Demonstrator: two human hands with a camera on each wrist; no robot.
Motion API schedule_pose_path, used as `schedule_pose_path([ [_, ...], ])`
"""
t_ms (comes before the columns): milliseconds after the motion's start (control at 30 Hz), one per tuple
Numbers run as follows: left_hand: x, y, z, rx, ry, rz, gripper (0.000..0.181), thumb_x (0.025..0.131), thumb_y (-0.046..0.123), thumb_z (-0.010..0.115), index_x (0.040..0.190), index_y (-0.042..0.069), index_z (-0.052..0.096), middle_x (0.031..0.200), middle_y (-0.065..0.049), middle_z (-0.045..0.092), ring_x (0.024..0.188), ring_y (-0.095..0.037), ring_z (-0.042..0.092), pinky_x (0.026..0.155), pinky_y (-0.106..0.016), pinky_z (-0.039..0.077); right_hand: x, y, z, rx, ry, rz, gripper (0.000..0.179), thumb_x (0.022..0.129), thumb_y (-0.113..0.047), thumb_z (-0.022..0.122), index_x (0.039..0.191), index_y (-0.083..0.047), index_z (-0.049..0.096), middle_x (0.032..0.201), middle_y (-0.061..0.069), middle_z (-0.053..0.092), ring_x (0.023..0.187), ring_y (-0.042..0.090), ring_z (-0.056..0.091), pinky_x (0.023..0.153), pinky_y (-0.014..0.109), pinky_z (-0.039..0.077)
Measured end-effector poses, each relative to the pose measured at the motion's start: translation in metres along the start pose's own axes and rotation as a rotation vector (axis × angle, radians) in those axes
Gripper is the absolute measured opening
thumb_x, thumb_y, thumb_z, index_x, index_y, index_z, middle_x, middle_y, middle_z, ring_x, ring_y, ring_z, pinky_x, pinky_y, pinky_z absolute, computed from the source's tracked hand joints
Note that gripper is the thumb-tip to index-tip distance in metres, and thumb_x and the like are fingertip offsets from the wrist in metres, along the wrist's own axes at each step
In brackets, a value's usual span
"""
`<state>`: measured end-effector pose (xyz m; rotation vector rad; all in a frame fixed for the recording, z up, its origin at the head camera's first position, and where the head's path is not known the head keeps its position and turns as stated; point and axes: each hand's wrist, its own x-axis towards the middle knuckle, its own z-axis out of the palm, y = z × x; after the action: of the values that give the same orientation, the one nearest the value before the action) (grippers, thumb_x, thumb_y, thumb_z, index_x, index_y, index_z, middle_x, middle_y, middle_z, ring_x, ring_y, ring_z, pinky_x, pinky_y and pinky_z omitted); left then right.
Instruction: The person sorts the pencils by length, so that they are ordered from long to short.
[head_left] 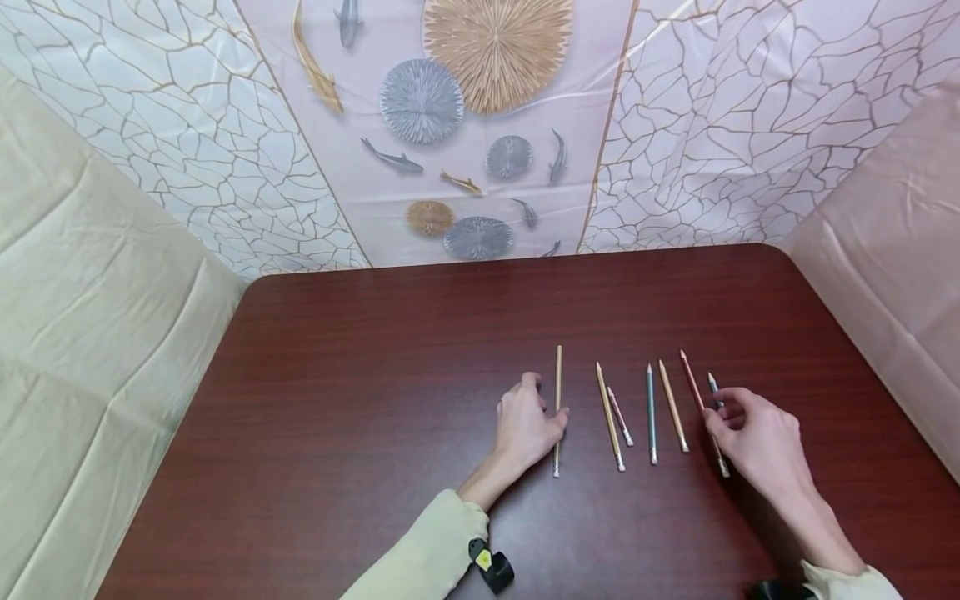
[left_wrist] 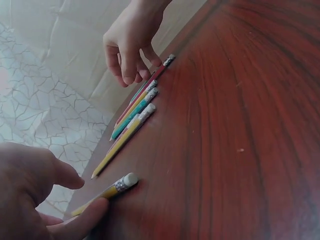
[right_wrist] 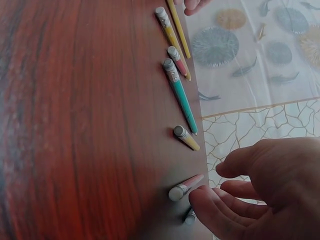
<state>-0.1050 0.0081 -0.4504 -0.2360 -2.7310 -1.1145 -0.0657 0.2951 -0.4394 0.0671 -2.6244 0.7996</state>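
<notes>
My left hand (head_left: 528, 423) is at the leftmost yellow pencil (head_left: 558, 367), its thumb touching the shaft; in the left wrist view thumb and index finger stand apart around the pencil (left_wrist: 111, 192). To the right lie another yellow pencil (head_left: 609, 412), a short pink pencil (head_left: 619, 415), a teal pencil (head_left: 651, 417) and a third yellow pencil (head_left: 672, 404). My right hand (head_left: 761, 437) hovers at a red pencil (head_left: 693, 379) and a small blue-green pencil (head_left: 712, 383), which its fingers partly cover. A gap shows between thumb and fingers in the right wrist view; contact there is unclear.
All the pencils lie on a dark red-brown wooden table (head_left: 337, 417), erasers toward me. A patterned cloth (head_left: 480, 183) hangs behind the far edge. Pale padded panels flank it at left (head_left: 97, 333) and right (head_left: 892, 225).
</notes>
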Motion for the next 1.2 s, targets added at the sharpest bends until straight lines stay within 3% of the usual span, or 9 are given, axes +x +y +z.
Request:
schedule_pose_path([
  [233,0.000,0.003,0.005,0.023,0.005,-0.007,0.051,0.070,0.018,0.087,0.109,-0.002,0.062,0.071,0.003,0.056,0.068,-0.025,0.062,0.070,-0.039,0.052,0.002,-0.002,0.002,-0.023,0.002,0.004,0.018,0.077,-0.002,0.073,0.094,0.000,0.068,0.070,0.007,0.068,0.058,-0.007,0.055,0.059,0.030,0.042],
  [400,0.000,0.005,0.007,0.050,-0.005,-0.028,0.052,0.070,0.019,0.088,0.110,-0.002,0.062,0.077,-0.003,0.060,0.073,-0.030,0.065,0.069,-0.040,0.053,0.004,-0.005,0.004,-0.043,-0.003,0.016,0.018,0.077,-0.001,0.072,0.095,0.002,0.068,0.070,0.008,0.067,0.057,0.007,0.060,0.059,0.045,0.045],
  [633,0.001,0.007,0.008,0.077,-0.020,-0.046,0.053,0.070,0.020,0.089,0.111,-0.001,0.062,0.091,-0.012,0.065,0.083,-0.037,0.067,0.074,-0.044,0.053,0.005,-0.004,0.006,-0.064,-0.028,0.057,0.019,0.079,-0.002,0.072,0.097,0.002,0.068,0.072,0.010,0.067,0.062,0.029,0.065,0.057,0.047,0.046],
  [1200,0.002,0.006,0.014,0.093,-0.036,-0.041,0.048,0.071,0.019,0.089,0.106,0.001,0.062,0.089,-0.011,0.063,0.081,-0.035,0.066,0.075,-0.044,0.052,0.006,-0.008,0.009,-0.113,-0.110,0.111,0.020,0.081,-0.006,0.073,0.098,0.003,0.067,0.078,0.013,0.068,0.069,0.036,0.065,0.056,0.052,0.045],
])
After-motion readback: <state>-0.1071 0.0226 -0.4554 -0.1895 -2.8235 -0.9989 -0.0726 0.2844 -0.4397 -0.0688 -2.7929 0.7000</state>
